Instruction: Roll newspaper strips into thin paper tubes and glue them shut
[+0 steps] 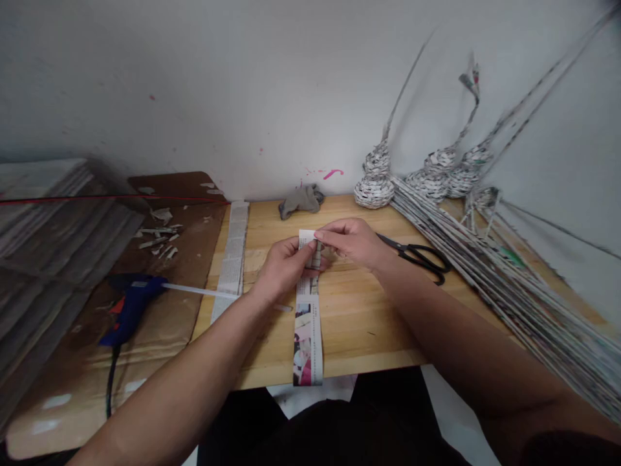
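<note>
Both my hands pinch the far end of a printed newspaper strip (309, 336), whose near end reaches over the table's front edge. My left hand (283, 264) has its thumb across the strip from the left. At the strip's upper right corner, my right hand (350, 241) grips with thumb and fingertips. Just right of that hand lies a pair of black-handled scissors (422, 255), partly hidden by the forearm. A stack of cut newspaper strips (231, 252) rests left of my left hand.
A blue glue gun (133, 310) with a long glue stick lies on the brown board (179, 310). Newspaper stacks (43, 259) stand at left. Rolled paper sticks (466, 259) and woven paper gourd shapes (376, 184) fill the right. A grey cloth (301, 200) lies near the wall.
</note>
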Tool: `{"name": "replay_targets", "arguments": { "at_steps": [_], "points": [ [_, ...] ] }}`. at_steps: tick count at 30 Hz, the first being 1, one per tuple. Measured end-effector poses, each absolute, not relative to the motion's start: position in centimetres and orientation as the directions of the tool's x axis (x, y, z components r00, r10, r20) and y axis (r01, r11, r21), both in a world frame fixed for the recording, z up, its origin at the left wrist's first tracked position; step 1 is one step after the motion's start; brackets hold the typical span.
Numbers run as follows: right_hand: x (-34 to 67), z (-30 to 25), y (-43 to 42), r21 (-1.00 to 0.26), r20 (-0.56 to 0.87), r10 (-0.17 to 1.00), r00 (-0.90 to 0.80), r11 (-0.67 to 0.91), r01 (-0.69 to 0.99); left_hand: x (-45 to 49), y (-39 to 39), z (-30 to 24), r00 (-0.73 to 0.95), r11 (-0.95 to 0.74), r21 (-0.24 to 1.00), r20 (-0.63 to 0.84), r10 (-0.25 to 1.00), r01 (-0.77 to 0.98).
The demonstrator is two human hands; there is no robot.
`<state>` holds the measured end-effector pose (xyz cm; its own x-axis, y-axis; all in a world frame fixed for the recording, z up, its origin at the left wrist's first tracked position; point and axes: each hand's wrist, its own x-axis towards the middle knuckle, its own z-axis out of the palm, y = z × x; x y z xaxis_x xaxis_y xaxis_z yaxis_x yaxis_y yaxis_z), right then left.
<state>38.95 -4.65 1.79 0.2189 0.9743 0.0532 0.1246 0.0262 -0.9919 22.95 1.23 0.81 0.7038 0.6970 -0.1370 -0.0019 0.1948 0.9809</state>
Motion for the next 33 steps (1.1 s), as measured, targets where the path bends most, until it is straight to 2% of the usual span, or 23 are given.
{"name": "replay_targets", "arguments": {
  "at_steps": [6,10,16,33],
  "points": [
    [39.3,1.8,-4.6,-0.99,0.025,0.968,0.248,-0.01,0.14,23.0,1.0,1.4,0.722,0.354,0.935,-0.239,0.649,-0.008],
    [39.5,2.1,-4.6,-0.994,-0.035,0.969,0.243,-0.059,0.093,23.1,0.7,1.7,0.725,0.395,0.919,-0.265,0.636,-0.01],
    [39.5,2.2,-4.6,-0.997,-0.072,0.976,0.203,-0.079,0.026,22.9,0.3,1.7,0.704,0.354,0.935,-0.252,0.664,0.001],
    [38.6,1.3,-4.3,-0.995,-0.04,0.96,0.276,-0.014,-0.098,22.8,0.7,0.9,0.686,0.28,0.96,-0.218,0.694,0.022]
  ]
}}
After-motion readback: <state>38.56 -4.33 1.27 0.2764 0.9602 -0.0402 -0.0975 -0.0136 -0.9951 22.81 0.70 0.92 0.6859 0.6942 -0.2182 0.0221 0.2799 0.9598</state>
